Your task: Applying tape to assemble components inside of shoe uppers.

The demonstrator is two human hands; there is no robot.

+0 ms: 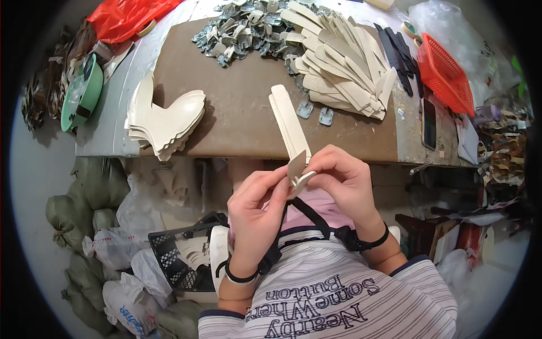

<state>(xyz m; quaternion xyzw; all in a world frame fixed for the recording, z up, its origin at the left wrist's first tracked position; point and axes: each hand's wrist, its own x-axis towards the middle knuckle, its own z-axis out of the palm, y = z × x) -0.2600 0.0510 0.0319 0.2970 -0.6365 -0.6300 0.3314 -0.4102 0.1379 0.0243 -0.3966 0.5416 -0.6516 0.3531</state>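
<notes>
A small cream shoe-insole piece (pixel 297 169) is held up between both hands, just in front of the person's chest and below the near edge of the worktop (pixel 248 107). Its long axis runs roughly upright, tilted slightly to the right, with a curled lower end. The left hand (pixel 257 212) comes up from below and left, its thumb and fingertips pressed onto the piece's lower left side. The right hand (pixel 344 181) comes in from the right, fingers curled and pinching the piece's upper right edge. Both grips are closed on it, and the two hands lie about equally near.

Just above the hands, a narrow stack of long cream strips (pixel 289 121) lies on the brown worktop, pointing away from the person. To its left sits a stack of cream heel-shaped cutouts (pixel 166 121). Further back lies a fan of cream insole boards (pixel 339 62), with a heap of grey metal shanks (pixel 243 28) beside it. An orange plastic basket (pixel 446 73) and a dark phone (pixel 429 121) sit at the right. A black crate (pixel 180 254) stands on the floor at lower left.
</notes>
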